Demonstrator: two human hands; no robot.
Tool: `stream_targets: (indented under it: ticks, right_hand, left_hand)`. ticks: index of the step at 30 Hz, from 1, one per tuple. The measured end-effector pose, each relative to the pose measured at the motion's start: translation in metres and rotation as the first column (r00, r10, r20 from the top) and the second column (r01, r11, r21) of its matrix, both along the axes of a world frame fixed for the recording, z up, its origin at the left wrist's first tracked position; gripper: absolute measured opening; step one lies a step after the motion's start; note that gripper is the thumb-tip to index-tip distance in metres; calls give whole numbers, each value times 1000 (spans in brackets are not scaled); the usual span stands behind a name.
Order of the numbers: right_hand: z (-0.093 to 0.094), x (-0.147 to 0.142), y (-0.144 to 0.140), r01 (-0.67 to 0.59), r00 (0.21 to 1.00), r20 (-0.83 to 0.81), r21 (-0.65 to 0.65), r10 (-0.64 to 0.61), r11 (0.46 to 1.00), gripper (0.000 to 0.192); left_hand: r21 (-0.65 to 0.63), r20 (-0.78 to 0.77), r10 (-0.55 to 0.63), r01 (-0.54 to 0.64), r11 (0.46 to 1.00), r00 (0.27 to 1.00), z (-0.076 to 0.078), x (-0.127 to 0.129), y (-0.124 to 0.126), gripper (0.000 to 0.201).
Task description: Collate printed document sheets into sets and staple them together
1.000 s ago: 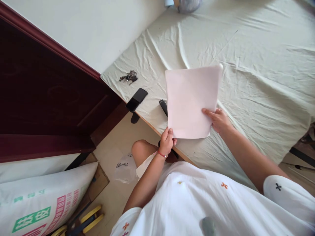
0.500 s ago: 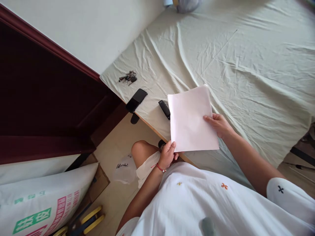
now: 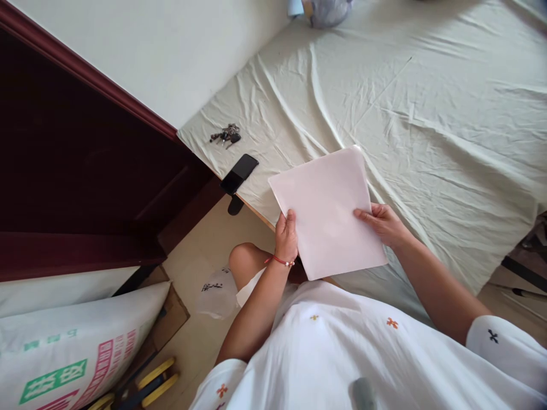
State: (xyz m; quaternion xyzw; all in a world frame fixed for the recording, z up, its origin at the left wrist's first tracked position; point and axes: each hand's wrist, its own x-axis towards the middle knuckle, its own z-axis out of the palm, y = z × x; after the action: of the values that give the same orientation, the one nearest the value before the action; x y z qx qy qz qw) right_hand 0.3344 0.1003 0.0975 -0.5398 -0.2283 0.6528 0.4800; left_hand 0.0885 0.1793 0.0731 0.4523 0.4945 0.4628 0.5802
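Observation:
A stack of blank white paper [image 3: 331,213] is held up in front of me above the edge of the cloth-covered surface. My left hand [image 3: 286,236], with a red string bracelet at the wrist, grips its left edge, thumb on top. On the opposite edge my right hand [image 3: 380,221] is closed, its thumb lying on the face of the paper and the other fingers hidden beneath. How many sheets there are I cannot tell.
A phone [image 3: 240,173] lies at the surface's edge, with a bunch of keys [image 3: 225,135] behind it. Wrinkled pale green cloth [image 3: 436,131] covers the surface. On the lower left lie a large printed sack [image 3: 77,347] and a clear plastic bag [image 3: 217,293] on the floor.
My left hand has moved up along the paper's left edge from its lower corner. The paper has turned slightly and now hides the small black object beside it.

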Motion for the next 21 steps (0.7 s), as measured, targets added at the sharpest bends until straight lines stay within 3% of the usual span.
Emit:
stream_targets:
  ticks: [12,17,21]
  right_hand:
    - [-7,5,-2,-55,998,28,49,54,997,44]
    - [-11,9,1,0,996,83,170,-14,986,49]
    - [-11,12,1,14,988,146,188,-42,982,49]
  left_hand:
    - [132,-137,-38,56,990,990,-2,-9,-13,54]
    - [112,-175,-33,54,992,984,-7,-11,-20,58]
    - [122,-141,-45,63,991,989,-8,-9,-21,59]
